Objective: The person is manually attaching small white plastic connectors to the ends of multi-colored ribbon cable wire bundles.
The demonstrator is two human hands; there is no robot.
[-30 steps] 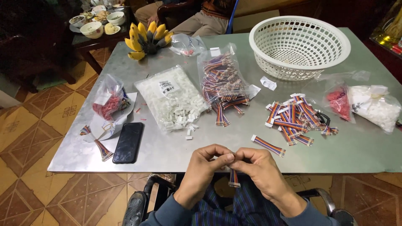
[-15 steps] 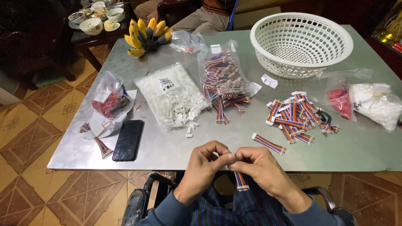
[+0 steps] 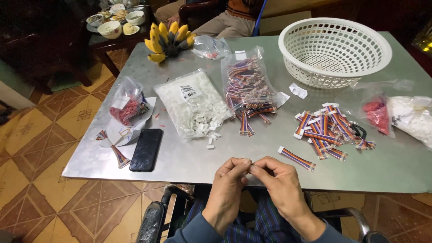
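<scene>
Ribbon cable, if there is one between my fingertips, is too hidden to make out: both hands meet at the near edge of the worktop (image 3: 189, 166), just in front of my lap. My left hand (image 3: 228, 189) has its grip pressed together, thumb and forefinger tip to tip against the right's; I cannot tell what it pinches. My right hand (image 3: 280, 186) mirrors it, fingers curled and closed on the same spot.

From left to right across the worktop I see a small bag of red parts (image 3: 127, 105) lying on a paper sheet, with a loose cable (image 3: 119, 156) near it. Just right of that lies a black phone (image 3: 146, 149), face up. Further right is a bag of white connectors (image 3: 191, 103), a few spilled at its near end. Beside it sits a bag of striped cables (image 3: 247, 85). A single striped cable (image 3: 297, 159) lies just beyond my right hand. A loose pile of cables (image 3: 326, 130) is right of that, and a white basket (image 3: 335, 49) stands at the far right. Bananas (image 3: 168, 38) rest at the far edge.
</scene>
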